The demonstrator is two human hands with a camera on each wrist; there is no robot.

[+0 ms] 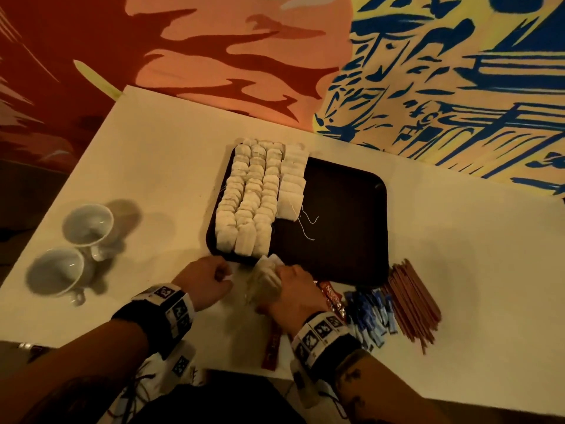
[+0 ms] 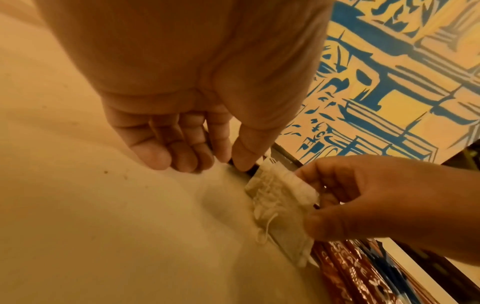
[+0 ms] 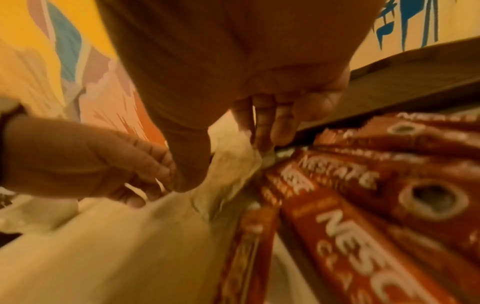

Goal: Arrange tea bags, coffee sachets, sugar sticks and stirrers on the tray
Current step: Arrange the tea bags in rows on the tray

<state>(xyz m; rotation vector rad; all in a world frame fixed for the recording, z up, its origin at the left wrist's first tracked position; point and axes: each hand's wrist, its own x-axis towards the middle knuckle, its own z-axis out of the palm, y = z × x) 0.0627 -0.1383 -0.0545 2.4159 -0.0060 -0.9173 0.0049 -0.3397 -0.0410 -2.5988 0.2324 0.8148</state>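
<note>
A dark tray (image 1: 342,209) lies mid-table. Rows of tea bags (image 1: 247,197) fill its left part, with a column of flatter bags (image 1: 292,182) beside them. At the tray's near edge my right hand (image 1: 293,289) grips a bundle of tea bags (image 1: 264,280), also seen in the left wrist view (image 2: 280,197). My left hand (image 1: 211,278) is just left of the bundle, fingers curled, thumb against index finger (image 2: 228,162); it seems to pinch a small white tea bag tag. Red coffee sachets (image 1: 333,298), blue sugar sticks (image 1: 373,313) and brown stirrers (image 1: 412,301) lie right of my right hand.
Two white cups (image 1: 87,224) (image 1: 56,270) lie tipped at the table's left. One red sachet (image 1: 272,347) rests near the front edge under my right wrist. The right half of the tray is bare except for loose strings (image 1: 307,221). A painted wall stands behind.
</note>
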